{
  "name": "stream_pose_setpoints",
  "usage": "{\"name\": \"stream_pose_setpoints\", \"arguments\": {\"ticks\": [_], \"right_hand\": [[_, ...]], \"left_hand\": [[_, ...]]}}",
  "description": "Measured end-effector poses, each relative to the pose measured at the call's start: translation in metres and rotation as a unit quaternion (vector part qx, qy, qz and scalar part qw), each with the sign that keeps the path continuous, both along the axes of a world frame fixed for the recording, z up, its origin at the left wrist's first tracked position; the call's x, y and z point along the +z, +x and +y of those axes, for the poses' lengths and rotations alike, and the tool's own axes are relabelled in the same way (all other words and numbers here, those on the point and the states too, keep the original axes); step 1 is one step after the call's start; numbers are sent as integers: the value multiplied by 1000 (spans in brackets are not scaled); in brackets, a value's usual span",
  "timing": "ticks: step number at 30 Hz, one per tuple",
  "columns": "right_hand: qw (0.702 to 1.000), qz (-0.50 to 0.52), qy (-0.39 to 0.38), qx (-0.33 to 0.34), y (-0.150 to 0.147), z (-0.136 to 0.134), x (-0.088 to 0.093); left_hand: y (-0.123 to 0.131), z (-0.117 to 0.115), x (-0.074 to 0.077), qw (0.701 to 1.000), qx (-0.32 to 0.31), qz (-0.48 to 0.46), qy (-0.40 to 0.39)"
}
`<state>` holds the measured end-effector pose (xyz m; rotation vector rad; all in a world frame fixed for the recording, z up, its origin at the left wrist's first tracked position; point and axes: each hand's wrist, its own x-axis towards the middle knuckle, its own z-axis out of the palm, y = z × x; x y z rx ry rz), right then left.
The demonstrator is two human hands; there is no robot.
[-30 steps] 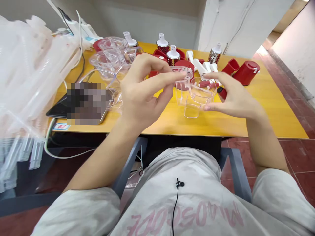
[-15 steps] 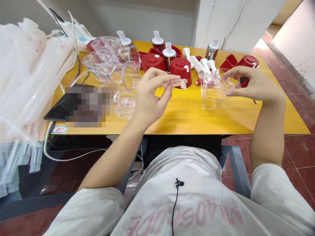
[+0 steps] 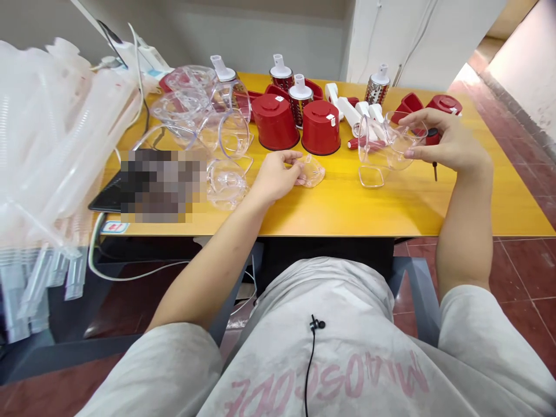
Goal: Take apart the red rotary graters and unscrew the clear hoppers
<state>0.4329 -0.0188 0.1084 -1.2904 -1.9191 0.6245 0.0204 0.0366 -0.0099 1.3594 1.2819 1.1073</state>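
Observation:
My left hand (image 3: 278, 176) pinches the edge of a small round clear plastic disc (image 3: 313, 171), which lies almost flat at the yellow tabletop; whether it touches the table is hard to tell. Thumb and fingers of my right hand (image 3: 452, 142) grip a clear plastic housing (image 3: 369, 139) by its right-hand end. This housing is tilted on its side, with a squared loop (image 3: 371, 176) at its lower left. Just behind my right hand is a screwdriver (image 3: 432, 136) with a red and black handle, partly hidden.
Two red round bases (image 3: 321, 130) stand at the middle back, near metal grater drums (image 3: 299, 104) with white tops. White crank handles (image 3: 350, 113) lie to their right. More clear housings (image 3: 230, 136) crowd the left, beside a black device (image 3: 106, 194) and plastic bags (image 3: 39, 145).
My left hand has come down toward the table, and the disc has turned from edge-on to nearly flat. The right hand with the housing has shifted only slightly.

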Motion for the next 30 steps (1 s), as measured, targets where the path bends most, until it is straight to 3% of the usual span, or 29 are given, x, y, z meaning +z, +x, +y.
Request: {"name": "stream_pose_setpoints", "arguments": {"ticks": [8,16,22,26,30], "right_hand": [[1000,26,15,-5,-13,-3,-3],[999,16,39,-33,-23,-3,-8],[996,14,69,-63,-13,-4,-16],[993,35,90,-67,-5,-3,-25],[992,42,102,-57,-3,0,-30]], "left_hand": [[-7,4,-10,997,13,-63,45],[-1,-4,8,984,-1,-106,144],[2,-15,28,969,16,-110,220],[10,-29,34,966,7,-130,222],[22,-40,30,970,-19,-153,189]]}}
